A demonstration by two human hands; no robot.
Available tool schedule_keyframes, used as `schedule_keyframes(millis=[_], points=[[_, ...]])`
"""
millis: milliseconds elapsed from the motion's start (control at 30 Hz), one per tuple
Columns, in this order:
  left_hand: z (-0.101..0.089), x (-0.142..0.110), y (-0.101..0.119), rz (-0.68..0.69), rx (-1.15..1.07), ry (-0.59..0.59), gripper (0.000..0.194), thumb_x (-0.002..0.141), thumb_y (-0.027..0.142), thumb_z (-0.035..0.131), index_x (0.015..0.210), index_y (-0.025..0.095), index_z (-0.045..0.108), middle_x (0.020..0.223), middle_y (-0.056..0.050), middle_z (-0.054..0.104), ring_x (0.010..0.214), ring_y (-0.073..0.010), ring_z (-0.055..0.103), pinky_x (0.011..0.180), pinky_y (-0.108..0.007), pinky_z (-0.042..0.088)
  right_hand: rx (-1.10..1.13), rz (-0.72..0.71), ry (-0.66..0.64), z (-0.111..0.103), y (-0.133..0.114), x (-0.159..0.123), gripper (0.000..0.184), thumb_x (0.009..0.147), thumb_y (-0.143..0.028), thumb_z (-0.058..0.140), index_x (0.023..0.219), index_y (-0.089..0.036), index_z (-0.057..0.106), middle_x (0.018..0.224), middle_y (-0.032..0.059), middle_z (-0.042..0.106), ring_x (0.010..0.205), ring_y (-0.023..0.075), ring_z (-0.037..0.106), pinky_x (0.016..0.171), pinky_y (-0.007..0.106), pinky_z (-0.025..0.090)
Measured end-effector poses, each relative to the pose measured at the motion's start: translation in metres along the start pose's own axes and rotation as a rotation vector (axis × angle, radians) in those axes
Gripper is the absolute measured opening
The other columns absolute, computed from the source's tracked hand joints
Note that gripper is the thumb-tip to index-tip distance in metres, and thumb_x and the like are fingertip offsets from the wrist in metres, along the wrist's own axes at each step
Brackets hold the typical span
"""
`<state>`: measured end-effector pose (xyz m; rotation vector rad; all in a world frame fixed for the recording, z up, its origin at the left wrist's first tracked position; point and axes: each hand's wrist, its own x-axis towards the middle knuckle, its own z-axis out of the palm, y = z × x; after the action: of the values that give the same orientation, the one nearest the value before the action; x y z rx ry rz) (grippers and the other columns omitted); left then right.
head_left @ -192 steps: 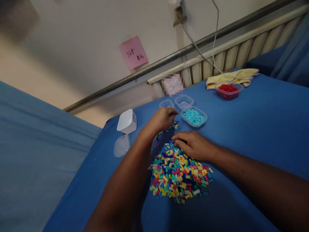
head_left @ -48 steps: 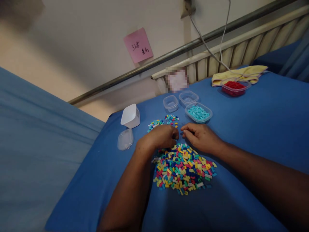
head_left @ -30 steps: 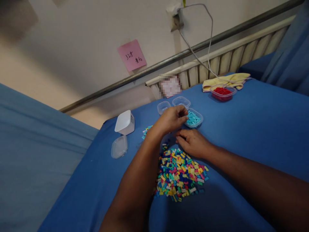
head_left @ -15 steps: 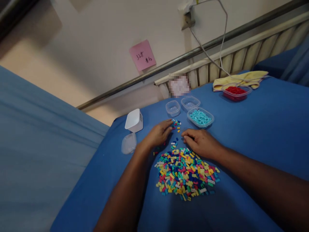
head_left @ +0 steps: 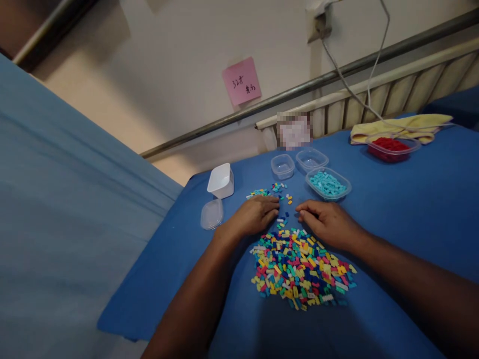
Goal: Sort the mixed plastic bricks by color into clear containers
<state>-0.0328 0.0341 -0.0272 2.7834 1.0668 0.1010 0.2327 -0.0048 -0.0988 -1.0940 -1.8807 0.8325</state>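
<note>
Many small toy building bricks in mixed colours make a large pile point(head_left: 303, 269) on the blue-covered surface, between my forearms. My left hand point(head_left: 256, 214) lies low over the surface beyond the pile's left side, palm down with fingers stretched out. Just past its fingers is a small group of mostly turquoise bricks point(head_left: 261, 192), partly covered by the hand. My right hand point(head_left: 327, 219) rests at the pile's far right edge, fingers curled and thumb near the index finger; whether a brick is inside is hidden. A few loose bricks point(head_left: 289, 199) lie between the hands.
A clear tub of turquoise bricks point(head_left: 333, 185) stands beyond my right hand, with two clear tubs point(head_left: 283, 167) behind it. At left are a white tub point(head_left: 221, 182) and a clear lid point(head_left: 211, 214). A red-filled tub point(head_left: 391, 149) sits by a yellow cloth point(head_left: 407, 124).
My left hand has drawn back toward the pile, uncovering the small turquoise group. My right hand stays in about the same place. The view has turned a little left.
</note>
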Motion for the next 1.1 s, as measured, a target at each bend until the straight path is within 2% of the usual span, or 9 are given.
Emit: schedule_keyframes(millis=[67, 133, 200, 267, 400, 633, 800, 933, 1100], points=[[-0.007, -0.017, -0.007, -0.108, -0.05, 0.094, 0.046, 0.113, 0.041, 0.042, 0.143, 0.021, 0.07, 0.152, -0.011, 0.066, 0.148, -0.0255, 0.057, 0.126, -0.047, 0.045, -0.017, 0.015, 0.0, 0.0, -0.002, 0.0, 0.026, 0.101, -0.03, 0.056, 0.113, -0.025, 0.079, 0.094, 0.0019, 0.085, 0.086, 0.023, 0.08, 0.078, 0.036, 0.057], [-0.007, -0.021, -0.018, -0.256, -0.056, 0.151, 0.055, 0.113, 0.046, 0.038, 0.153, 0.017, 0.061, 0.163, -0.013, 0.055, 0.156, -0.0266, 0.047, 0.131, -0.048, 0.038, -0.034, 0.026, 0.002, -0.001, -0.003, 0.0, 0.026, 0.101, -0.029, 0.056, 0.113, -0.025, 0.078, 0.095, 0.002, 0.085, 0.086, 0.0235, 0.08, 0.078, 0.037, 0.057], [-0.002, -0.015, -0.029, -0.36, -0.038, 0.107, 0.066, 0.113, 0.052, 0.035, 0.162, 0.011, 0.05, 0.173, -0.018, 0.038, 0.163, -0.0288, 0.034, 0.135, -0.049, 0.028, -0.036, 0.024, 0.006, -0.001, -0.004, -0.001, 0.026, 0.101, -0.029, 0.055, 0.113, -0.026, 0.078, 0.095, 0.0023, 0.085, 0.085, 0.0238, 0.08, 0.078, 0.037, 0.057], [0.008, -0.003, -0.035, -0.424, -0.024, 0.01, 0.074, 0.112, 0.056, 0.032, 0.167, 0.007, 0.04, 0.177, -0.021, 0.026, 0.167, -0.0307, 0.023, 0.137, -0.048, 0.021, -0.029, 0.015, 0.01, -0.001, -0.004, -0.002, 0.027, 0.102, -0.03, 0.055, 0.113, -0.026, 0.079, 0.095, 0.0027, 0.085, 0.085, 0.024, 0.08, 0.078, 0.037, 0.058], [0.022, 0.008, -0.024, -0.53, -0.02, -0.077, 0.084, 0.111, 0.063, 0.028, 0.169, 0.002, 0.03, 0.178, -0.025, 0.017, 0.168, -0.0351, 0.013, 0.137, -0.052, 0.016, -0.018, 0.012, 0.025, -0.001, -0.003, -0.003, 0.027, 0.102, -0.031, 0.055, 0.115, -0.026, 0.078, 0.096, 0.0031, 0.086, 0.087, 0.0246, 0.081, 0.08, 0.038, 0.059], [0.01, -0.015, 0.017, -0.492, -0.103, -0.126, 0.089, 0.109, 0.072, 0.022, 0.174, 0.011, 0.022, 0.18, -0.02, 0.013, 0.169, -0.0334, 0.011, 0.138, -0.054, 0.014, -0.042, 0.015, -0.006, -0.001, -0.004, -0.001, 0.027, 0.102, -0.03, 0.054, 0.113, -0.025, 0.078, 0.095, 0.0022, 0.085, 0.087, 0.0241, 0.08, 0.079, 0.037, 0.057], [0.02, 0.006, 0.034, -0.434, -0.083, -0.17, 0.09, 0.109, 0.07, 0.024, 0.173, 0.007, 0.021, 0.181, -0.02, 0.009, 0.17, -0.0343, 0.006, 0.138, -0.055, 0.011, -0.021, 0.013, 0.009, -0.001, -0.003, -0.002, 0.027, 0.102, -0.031, 0.053, 0.113, -0.026, 0.078, 0.095, 0.0024, 0.085, 0.085, 0.0236, 0.08, 0.078, 0.037, 0.056], [0.028, 0.024, 0.044, -0.349, -0.114, -0.159, 0.089, 0.109, 0.072, 0.024, 0.174, 0.012, 0.022, 0.181, -0.018, 0.009, 0.17, -0.033, 0.006, 0.138, -0.055, 0.01, -0.006, -0.004, 0.0, -0.002, -0.002, -0.003, 0.027, 0.103, -0.034, 0.054, 0.109, -0.026, 0.078, 0.094, 0.0022, 0.084, 0.085, 0.0236, 0.078, 0.077, 0.037, 0.056], [0.02, 0.013, 0.058, -0.308, -0.196, -0.217, 0.09, 0.109, 0.071, 0.022, 0.175, 0.009, 0.018, 0.181, -0.018, 0.006, 0.17, -0.0298, 0.004, 0.139, -0.052, 0.01, -0.009, -0.003, 0.012, -0.001, 0.001, -0.004, 0.028, 0.104, -0.036, 0.053, 0.111, -0.026, 0.078, 0.097, 0.0028, 0.084, 0.088, 0.0246, 0.079, 0.081, 0.038, 0.057]])
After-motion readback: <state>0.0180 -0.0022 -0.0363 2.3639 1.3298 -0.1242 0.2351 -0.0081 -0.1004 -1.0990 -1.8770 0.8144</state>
